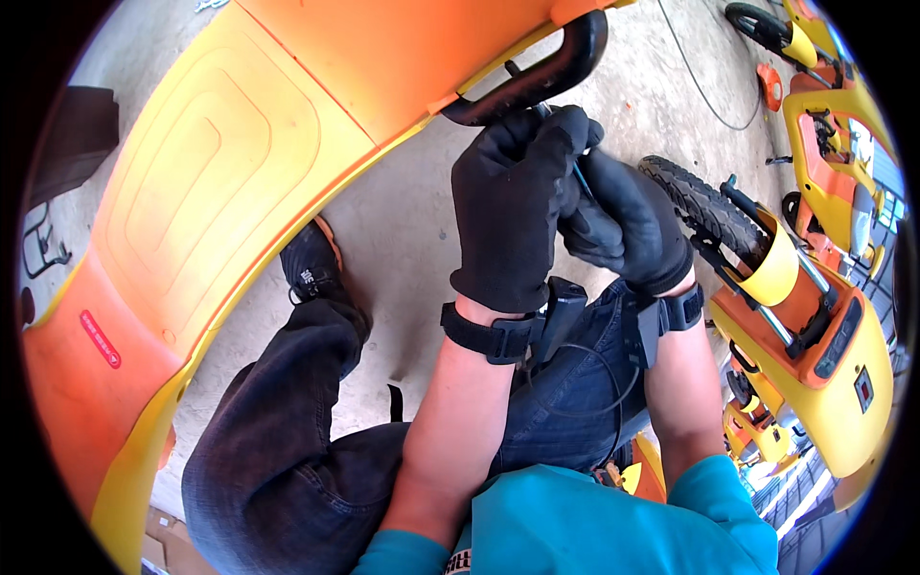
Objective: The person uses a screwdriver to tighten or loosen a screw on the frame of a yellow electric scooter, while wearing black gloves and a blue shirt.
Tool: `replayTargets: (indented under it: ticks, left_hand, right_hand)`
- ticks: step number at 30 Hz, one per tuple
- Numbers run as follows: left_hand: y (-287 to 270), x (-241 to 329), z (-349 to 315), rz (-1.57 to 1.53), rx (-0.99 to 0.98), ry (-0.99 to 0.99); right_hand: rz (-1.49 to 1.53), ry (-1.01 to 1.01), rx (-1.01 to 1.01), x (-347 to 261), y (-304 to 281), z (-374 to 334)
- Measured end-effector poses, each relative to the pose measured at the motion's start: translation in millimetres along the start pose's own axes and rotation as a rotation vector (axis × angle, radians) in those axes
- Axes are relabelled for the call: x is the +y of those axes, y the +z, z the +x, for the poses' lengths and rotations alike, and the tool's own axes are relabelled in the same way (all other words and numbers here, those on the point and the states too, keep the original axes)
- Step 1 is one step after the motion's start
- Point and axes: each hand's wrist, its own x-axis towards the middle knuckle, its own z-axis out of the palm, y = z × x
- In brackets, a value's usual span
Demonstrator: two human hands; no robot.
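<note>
Both my hands wear black gloves and are closed close together, just below a black loop-shaped bar (537,88) on the side of an orange and yellow scooter body (220,182). Between them shows a thin metal rod (583,182), perhaps a screwdriver shaft; its ends are hidden. My left hand (513,206) pinches around the rod's upper part, its fingertips right beneath the bar. Lower on the rod, my right hand (628,216) is closed, its fingers curled and slightly blurred. A bit of bright metal also shows where the bar meets my left glove.
My bent leg (278,402) is under the scooter's edge. On the right stands another yellow scooter (815,383) with its black tyre (704,206) near my right hand. More scooters line the right side. A dark cable (704,91) lies on the concrete floor.
</note>
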Motion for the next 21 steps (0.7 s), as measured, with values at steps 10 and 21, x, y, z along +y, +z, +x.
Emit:
replayTargets:
  ticks: [10,21]
  left_hand:
    - [-22,-29,22,-0.318,-0.402,-0.006]
    - [-33,-38,31,-0.32,-0.497,0.074]
  right_hand:
    - [-0.245,0.39,0.113,-58,18,-1]
    - [1.539,1.014,-0.296,-7,-11,-5]
